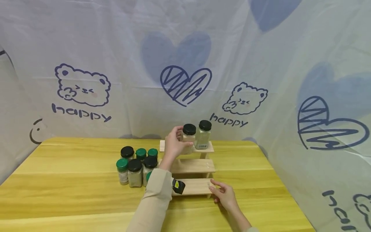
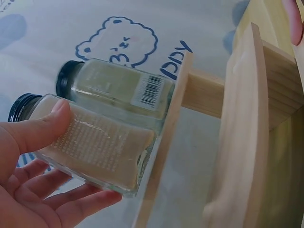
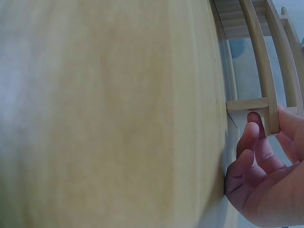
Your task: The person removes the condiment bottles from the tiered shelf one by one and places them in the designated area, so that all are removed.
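Note:
My left hand [image 1: 174, 145] grips a square glass spice jar [image 2: 95, 142] with a black lid, thumb on one side and fingers on the other. The jar holds pale beige contents and is at the top step of a three-step wooden rack [image 1: 197, 166]; whether its base touches the board I cannot tell. Right beside it, a second black-lidded jar [image 1: 203, 138] with greenish contents stands on that top step. At the rack's lowest step, my right hand [image 1: 226, 195] pinches the right end of the board, its thumb above and fingers curled beneath, as the right wrist view shows.
Left of the rack, several jars with black lids [image 1: 135, 165] and green lids [image 1: 122, 164] stand grouped on the yellow wooden table [image 1: 72, 193]; my left sleeve [image 1: 153, 199] partly hides one. A white printed curtain [image 1: 130, 64] hangs behind the table and along its right side.

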### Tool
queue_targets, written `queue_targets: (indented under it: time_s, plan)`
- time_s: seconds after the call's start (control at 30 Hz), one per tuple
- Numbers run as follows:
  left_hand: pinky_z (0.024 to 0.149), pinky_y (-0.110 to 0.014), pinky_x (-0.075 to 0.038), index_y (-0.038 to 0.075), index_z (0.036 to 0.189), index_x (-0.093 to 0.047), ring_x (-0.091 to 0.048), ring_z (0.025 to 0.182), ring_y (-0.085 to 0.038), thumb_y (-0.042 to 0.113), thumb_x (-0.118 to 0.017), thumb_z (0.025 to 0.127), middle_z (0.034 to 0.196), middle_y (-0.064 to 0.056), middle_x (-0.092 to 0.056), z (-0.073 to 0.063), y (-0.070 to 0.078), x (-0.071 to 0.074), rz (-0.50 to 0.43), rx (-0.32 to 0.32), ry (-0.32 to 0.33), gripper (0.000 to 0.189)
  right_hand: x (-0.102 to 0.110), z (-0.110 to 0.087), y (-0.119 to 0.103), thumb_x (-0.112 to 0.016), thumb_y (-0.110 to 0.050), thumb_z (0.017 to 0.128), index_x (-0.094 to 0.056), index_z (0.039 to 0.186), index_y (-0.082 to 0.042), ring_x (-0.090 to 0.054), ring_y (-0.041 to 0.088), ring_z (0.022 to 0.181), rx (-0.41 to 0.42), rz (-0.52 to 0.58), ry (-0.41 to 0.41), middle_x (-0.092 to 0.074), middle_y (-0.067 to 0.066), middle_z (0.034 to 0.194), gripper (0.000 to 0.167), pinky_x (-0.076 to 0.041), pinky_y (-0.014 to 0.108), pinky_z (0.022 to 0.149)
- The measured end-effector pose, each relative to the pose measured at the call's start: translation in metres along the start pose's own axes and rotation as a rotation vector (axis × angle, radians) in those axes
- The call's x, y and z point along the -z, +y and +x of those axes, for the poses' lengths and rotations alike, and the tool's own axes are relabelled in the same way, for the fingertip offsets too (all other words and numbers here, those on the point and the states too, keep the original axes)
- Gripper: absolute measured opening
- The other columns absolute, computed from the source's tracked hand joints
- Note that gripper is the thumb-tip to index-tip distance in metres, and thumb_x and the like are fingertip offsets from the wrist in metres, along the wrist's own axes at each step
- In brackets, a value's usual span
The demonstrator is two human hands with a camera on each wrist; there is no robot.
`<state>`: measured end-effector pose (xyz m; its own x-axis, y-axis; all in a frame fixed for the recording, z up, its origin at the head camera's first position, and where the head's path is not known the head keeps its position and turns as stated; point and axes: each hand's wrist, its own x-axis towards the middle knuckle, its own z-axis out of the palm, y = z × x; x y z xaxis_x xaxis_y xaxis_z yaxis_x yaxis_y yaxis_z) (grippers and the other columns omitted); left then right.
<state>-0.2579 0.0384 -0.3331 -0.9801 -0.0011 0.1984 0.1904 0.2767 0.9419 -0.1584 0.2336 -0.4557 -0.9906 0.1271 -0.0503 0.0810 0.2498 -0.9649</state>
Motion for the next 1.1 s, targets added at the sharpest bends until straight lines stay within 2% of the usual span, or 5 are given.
queue_targets:
  time_s: [0.3, 0.63, 0.93, 1.1]
  plan:
    - [0.087, -0.038, -0.045, 0.001, 0.121, -0.049, -0.054, 0.100, -0.030, 0.007, -0.079, 0.065, 0.116, -0.018, -0.055, -0.020, 0.011, 0.009, -0.010, -0.083, 0.000, 0.064, 0.002, 0.000, 0.001, -0.065, -0.008, 0.081, -0.056, 0.116, 0.003, -0.046, 0.010, 0.043, -0.036, -0.016, 0.023, -0.059, 0.009, 0.062, 0.037, -0.036, 0.015, 0.038]
    - [0.080, -0.037, -0.048, 0.003, 0.121, -0.049, -0.058, 0.093, -0.028, 0.005, -0.079, 0.065, 0.111, -0.016, -0.059, -0.040, 0.013, 0.016, -0.051, -0.134, -0.008, 0.063, 0.000, 0.003, -0.001, -0.065, -0.007, 0.081, -0.056, 0.115, 0.005, -0.046, 0.010, 0.042, -0.012, -0.004, 0.026, -0.060, 0.012, 0.063, 0.036, -0.037, 0.015, 0.038]
    - [0.083, -0.041, -0.047, 0.005, 0.116, -0.051, -0.056, 0.097, -0.030, 0.005, -0.079, 0.065, 0.115, -0.016, -0.056, -0.059, 0.012, 0.022, -0.064, -0.122, -0.028, 0.058, -0.001, 0.003, 0.000, -0.064, -0.005, 0.081, -0.058, 0.114, 0.001, -0.045, 0.010, 0.041, -0.052, -0.018, 0.052, -0.057, 0.007, 0.059, 0.034, -0.033, 0.015, 0.036]
    - [0.083, -0.040, -0.047, 0.006, 0.113, -0.053, -0.057, 0.098, -0.029, 0.006, -0.080, 0.064, 0.113, -0.014, -0.057, -0.068, 0.010, 0.024, -0.073, -0.148, -0.025, 0.056, -0.001, 0.002, -0.001, -0.064, -0.007, 0.081, -0.058, 0.115, 0.001, -0.045, 0.010, 0.041, -0.057, -0.022, 0.049, -0.057, 0.007, 0.059, 0.035, -0.033, 0.015, 0.037]
